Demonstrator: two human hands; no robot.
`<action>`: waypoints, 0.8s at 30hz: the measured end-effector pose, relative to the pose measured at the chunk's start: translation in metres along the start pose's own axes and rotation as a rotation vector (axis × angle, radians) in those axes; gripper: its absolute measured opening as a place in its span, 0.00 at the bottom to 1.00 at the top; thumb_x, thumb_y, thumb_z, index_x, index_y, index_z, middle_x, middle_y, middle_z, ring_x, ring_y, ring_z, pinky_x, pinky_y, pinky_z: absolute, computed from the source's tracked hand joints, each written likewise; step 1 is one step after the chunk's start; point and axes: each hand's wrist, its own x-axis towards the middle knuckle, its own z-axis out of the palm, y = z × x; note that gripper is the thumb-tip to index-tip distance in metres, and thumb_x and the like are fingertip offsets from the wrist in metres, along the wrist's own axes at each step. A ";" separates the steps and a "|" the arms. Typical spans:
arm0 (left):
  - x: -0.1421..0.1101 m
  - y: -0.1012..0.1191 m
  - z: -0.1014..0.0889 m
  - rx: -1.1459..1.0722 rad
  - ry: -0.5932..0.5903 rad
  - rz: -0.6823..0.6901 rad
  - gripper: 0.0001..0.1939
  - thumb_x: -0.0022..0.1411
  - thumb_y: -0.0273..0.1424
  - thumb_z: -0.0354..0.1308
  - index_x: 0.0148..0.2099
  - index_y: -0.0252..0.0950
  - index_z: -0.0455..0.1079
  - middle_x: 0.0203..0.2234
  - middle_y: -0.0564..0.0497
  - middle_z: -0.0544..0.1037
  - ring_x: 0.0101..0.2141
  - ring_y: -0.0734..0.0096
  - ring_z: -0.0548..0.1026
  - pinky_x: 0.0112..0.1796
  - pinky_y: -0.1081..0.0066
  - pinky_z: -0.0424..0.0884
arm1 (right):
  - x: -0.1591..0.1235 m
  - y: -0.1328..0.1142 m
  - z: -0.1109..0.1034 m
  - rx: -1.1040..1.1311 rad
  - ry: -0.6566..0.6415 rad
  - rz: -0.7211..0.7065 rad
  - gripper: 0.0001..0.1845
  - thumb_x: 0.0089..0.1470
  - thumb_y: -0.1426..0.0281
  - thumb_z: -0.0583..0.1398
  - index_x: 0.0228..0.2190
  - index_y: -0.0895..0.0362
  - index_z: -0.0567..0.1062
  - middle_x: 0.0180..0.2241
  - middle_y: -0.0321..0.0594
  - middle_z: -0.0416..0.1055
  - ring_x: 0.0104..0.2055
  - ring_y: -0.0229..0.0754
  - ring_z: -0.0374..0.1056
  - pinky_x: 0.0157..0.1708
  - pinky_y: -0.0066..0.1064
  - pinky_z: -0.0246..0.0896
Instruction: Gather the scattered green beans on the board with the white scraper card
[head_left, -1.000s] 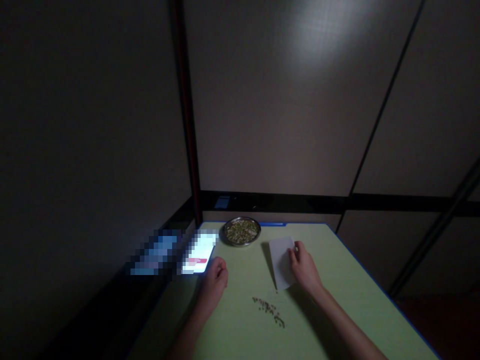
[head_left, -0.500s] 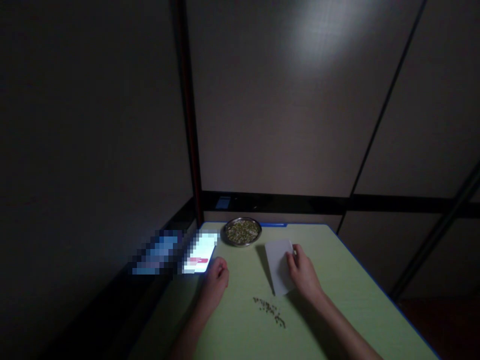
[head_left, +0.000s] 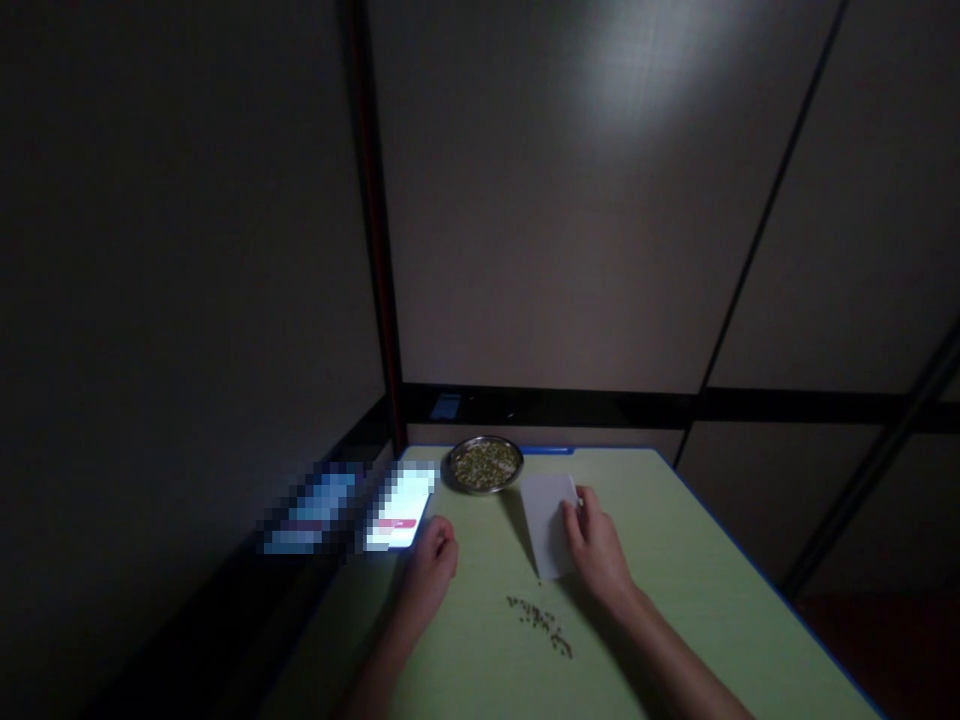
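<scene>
My right hand (head_left: 600, 545) grips a white sheet, perhaps paper or card (head_left: 547, 522), by its right edge. The sheet is tilted above the green table (head_left: 660, 590), its lower end near a scatter of small dark seeds or grains (head_left: 541, 622). My left hand (head_left: 435, 550) is curled closed by the lower right corner of a lit phone (head_left: 401, 508); whether anything is inside its fingers is hidden. Beyond both hands, a round metal dish (head_left: 486, 490) holds many small greenish and pale pieces.
A dark glossy panel (head_left: 311, 510) on the left mirrors the phone's screen. Large wall panels (head_left: 555, 250) rise behind the table. A blue strip (head_left: 547, 450) lies along the far edge, right of the dish.
The white sheet and my right hand have shifted slightly left and away from me. A small dark speck now shows below the sheet's lower end. My left hand stays put.
</scene>
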 end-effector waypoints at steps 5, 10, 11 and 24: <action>-0.001 0.004 0.001 0.010 -0.002 -0.008 0.03 0.47 0.31 0.46 0.27 0.40 0.53 0.15 0.62 0.57 0.16 0.78 0.58 0.19 0.78 0.53 | -0.006 -0.001 0.001 0.004 -0.023 -0.010 0.19 0.60 0.56 0.46 0.43 0.56 0.65 0.30 0.42 0.74 0.29 0.42 0.69 0.30 0.29 0.60; -0.001 0.004 0.001 -0.002 -0.002 -0.021 0.03 0.47 0.31 0.46 0.27 0.40 0.54 0.15 0.62 0.57 0.16 0.78 0.58 0.19 0.78 0.54 | -0.004 -0.004 -0.008 0.035 -0.031 -0.026 0.20 0.60 0.56 0.46 0.44 0.57 0.65 0.31 0.43 0.74 0.30 0.42 0.69 0.29 0.28 0.60; -0.001 0.004 0.001 -0.007 -0.003 -0.023 0.03 0.47 0.31 0.46 0.27 0.40 0.53 0.15 0.62 0.57 0.16 0.78 0.58 0.19 0.78 0.54 | -0.001 -0.003 -0.011 0.022 -0.009 -0.008 0.21 0.60 0.56 0.46 0.44 0.57 0.65 0.32 0.44 0.75 0.31 0.42 0.70 0.30 0.29 0.60; 0.001 0.004 0.000 0.036 0.009 0.000 0.03 0.48 0.31 0.46 0.27 0.40 0.54 0.14 0.62 0.57 0.16 0.78 0.59 0.20 0.78 0.53 | -0.005 0.056 -0.034 -0.199 -0.016 0.236 0.21 0.56 0.66 0.48 0.49 0.61 0.65 0.43 0.52 0.74 0.44 0.45 0.72 0.41 0.31 0.62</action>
